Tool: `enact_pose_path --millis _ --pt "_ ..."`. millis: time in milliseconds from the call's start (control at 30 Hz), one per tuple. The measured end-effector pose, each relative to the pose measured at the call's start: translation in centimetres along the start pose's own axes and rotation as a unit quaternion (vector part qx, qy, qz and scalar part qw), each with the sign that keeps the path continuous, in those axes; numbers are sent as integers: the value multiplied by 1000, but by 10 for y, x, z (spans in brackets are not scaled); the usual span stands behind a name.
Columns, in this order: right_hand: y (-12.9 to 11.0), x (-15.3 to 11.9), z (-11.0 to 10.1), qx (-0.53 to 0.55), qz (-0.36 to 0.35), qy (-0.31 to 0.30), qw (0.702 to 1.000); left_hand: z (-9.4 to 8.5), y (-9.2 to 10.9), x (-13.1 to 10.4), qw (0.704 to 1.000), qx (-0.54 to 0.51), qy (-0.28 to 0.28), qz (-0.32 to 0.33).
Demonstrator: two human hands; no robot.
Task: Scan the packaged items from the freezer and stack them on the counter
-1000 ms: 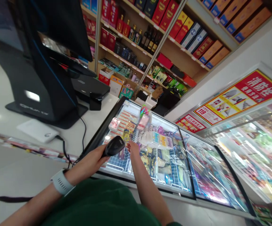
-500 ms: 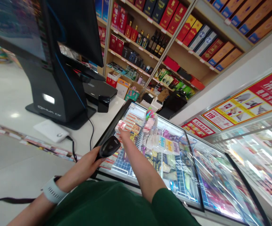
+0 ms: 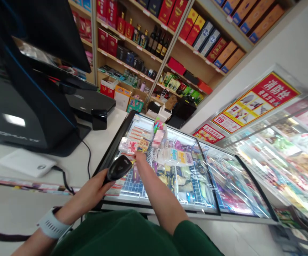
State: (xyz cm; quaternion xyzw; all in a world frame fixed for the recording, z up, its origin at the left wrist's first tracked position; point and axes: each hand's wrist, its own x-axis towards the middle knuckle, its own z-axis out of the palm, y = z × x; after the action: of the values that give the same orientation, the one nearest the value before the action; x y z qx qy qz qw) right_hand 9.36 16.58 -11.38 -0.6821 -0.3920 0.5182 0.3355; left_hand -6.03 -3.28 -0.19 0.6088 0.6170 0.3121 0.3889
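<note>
My left hand [image 3: 102, 183] is wrapped around the handle of a black barcode scanner [image 3: 120, 168], whose head points forward over the glass top of a chest freezer [image 3: 143, 199]. Just beyond the scanner, my right hand [image 3: 140, 157] is closed at the near right corner of a small white-and-red packet [image 3: 129, 145]; most of its fingers are hidden. To the right, a clear bag of packs with blue and yellow labels [image 3: 176, 156] lies on the glass. Behind that bag is a colourful package [image 3: 159, 132], partly blurred out.
A black monitor stand [image 3: 36, 117] fills the counter at left, with a white cabled box [image 3: 27, 162] and a small black device [image 3: 99, 119] near it. Shelves of boxes and bottles [image 3: 140, 37] stand behind. A red-and-yellow sign [image 3: 257, 101] hangs on the right wall.
The view has swung, so the surroundings sit further left. The white-and-red packet now shows a wider face and more of its red label beside my right hand. The scanner stays in my left hand.
</note>
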Motion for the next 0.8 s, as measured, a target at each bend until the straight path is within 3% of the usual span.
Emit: enact_pose_path --millis 133,500,800 --pt "18 -13 -35 9 2 29 1000 6 6 13 999 0 -36 14" --pt "38 -57 -148 16 -125 101 987 31 25 38 992 43 -97 68" --pt "28 -68 -204 -7 -190 125 974 48 59 45 989 60 -106 89"
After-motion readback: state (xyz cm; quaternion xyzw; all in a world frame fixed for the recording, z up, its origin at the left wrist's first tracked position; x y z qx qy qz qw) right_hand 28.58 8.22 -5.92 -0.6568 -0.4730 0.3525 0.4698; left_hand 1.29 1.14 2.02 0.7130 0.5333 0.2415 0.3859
